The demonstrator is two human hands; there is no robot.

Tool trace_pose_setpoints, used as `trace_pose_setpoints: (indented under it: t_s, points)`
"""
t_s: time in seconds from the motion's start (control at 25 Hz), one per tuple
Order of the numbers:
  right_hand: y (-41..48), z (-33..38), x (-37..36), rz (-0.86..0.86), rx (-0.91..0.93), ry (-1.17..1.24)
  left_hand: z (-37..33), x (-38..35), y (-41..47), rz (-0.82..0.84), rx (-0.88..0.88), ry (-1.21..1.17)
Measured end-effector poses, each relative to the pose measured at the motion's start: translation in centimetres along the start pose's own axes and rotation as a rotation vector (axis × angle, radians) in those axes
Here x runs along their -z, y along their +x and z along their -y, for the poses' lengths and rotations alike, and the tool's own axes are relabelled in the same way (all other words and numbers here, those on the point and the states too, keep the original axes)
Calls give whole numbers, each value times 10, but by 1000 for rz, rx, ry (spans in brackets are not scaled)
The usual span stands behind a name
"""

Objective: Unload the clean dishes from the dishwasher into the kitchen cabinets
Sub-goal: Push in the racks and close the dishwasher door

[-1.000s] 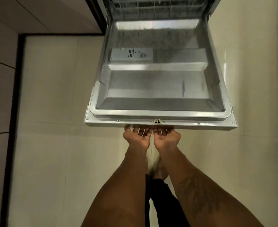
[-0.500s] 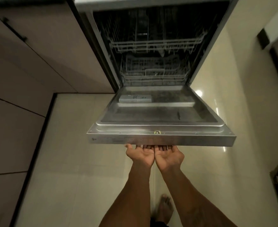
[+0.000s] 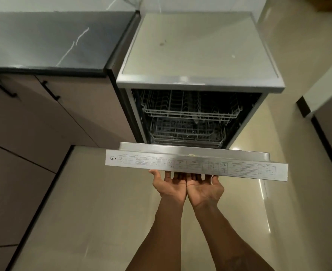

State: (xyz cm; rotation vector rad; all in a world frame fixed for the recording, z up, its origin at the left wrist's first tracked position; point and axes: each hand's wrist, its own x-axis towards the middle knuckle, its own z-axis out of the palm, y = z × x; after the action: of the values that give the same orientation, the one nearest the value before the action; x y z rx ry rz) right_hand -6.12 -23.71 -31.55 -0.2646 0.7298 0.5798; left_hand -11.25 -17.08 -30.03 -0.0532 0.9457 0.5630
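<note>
My left hand (image 3: 171, 185) and right hand (image 3: 205, 189) touch side by side, palms up, fingers straight, pressing under the door (image 3: 196, 165) edge, fingertips hidden. Racks (image 3: 190, 112) sit beyond them.

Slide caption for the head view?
Left hand and right hand, palms up, under the open dishwasher door; racks look empty.

I had one wide head view, set high and close over the dishwasher (image 3: 198, 55), facing forward and steeply down onto the floor (image 3: 102, 212).
</note>
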Motion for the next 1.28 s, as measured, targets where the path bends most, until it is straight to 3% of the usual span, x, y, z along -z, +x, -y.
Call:
trace_pose_setpoints:
  t_s: [0.48, 0.6, 0.76, 1.28]
  points:
    - [92, -4, -153, 224, 140, -11, -29, -162, 76, 162, 2, 69]
    - [106, -6, -184, 195, 125, -62, -31, -187, 93, 206, -41, 85]
    - [140, -9, -215, 126, 154, -32, -34, -235, 105, 126, -29, 152]
    - [152, -11, -224, 30, 169, -89, -32, -242, 123, 34, -65, 193]
